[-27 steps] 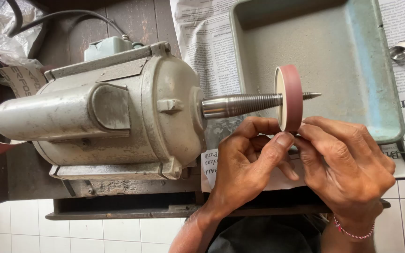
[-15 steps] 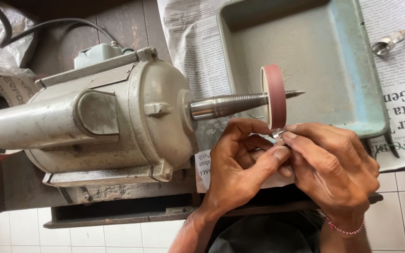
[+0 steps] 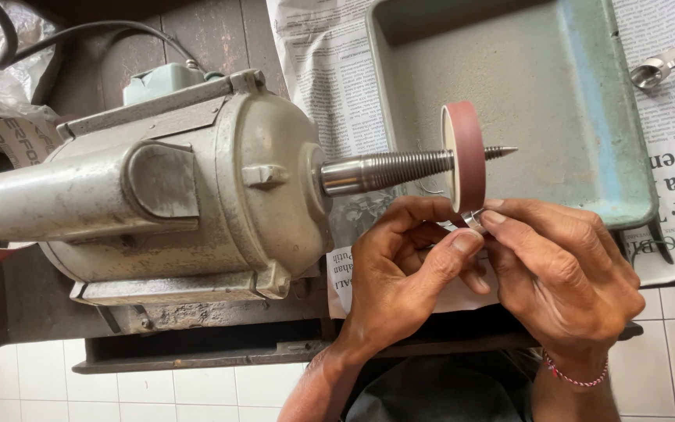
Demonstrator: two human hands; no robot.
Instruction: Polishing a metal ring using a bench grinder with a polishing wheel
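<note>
Since the earlier frames both hands have crept a little closer to the red-rimmed wheel, and the small metal piece (image 3: 472, 219) they hold now sits right against its lower edge, where before it hung just short of it. Left hand (image 3: 400, 266) and right hand (image 3: 564, 273) meet fingertip to fingertip below the sanding wheel (image 3: 466, 156); the left thumb and forefinger pinch the piece from the left, the right thumb and forefinger pinch it from the right, so only a sliver of bright metal shows between the four tips. Both hands are clenched on it, the remaining fingers curled under. Whether the piece actually touches the abrasive band or stops a hair off it cannot be told, though it lies directly at the wheel's bottom rim. That wheel rides on a tapered threaded spindle (image 3: 388, 170) whose pointed end sticks out to the right past the disc, and the spindle runs out of a grey motor housing (image 3: 158, 187) lying on its side on a dark bench. Behind the wheel is a shallow grey metal tray (image 3: 587, 101) resting on newspaper (image 3: 318, 70), with a small shiny metal object (image 3: 656, 69) on the paper at the upper right. A thin cord bracelet (image 3: 576, 373) circles the right wrist.
</note>
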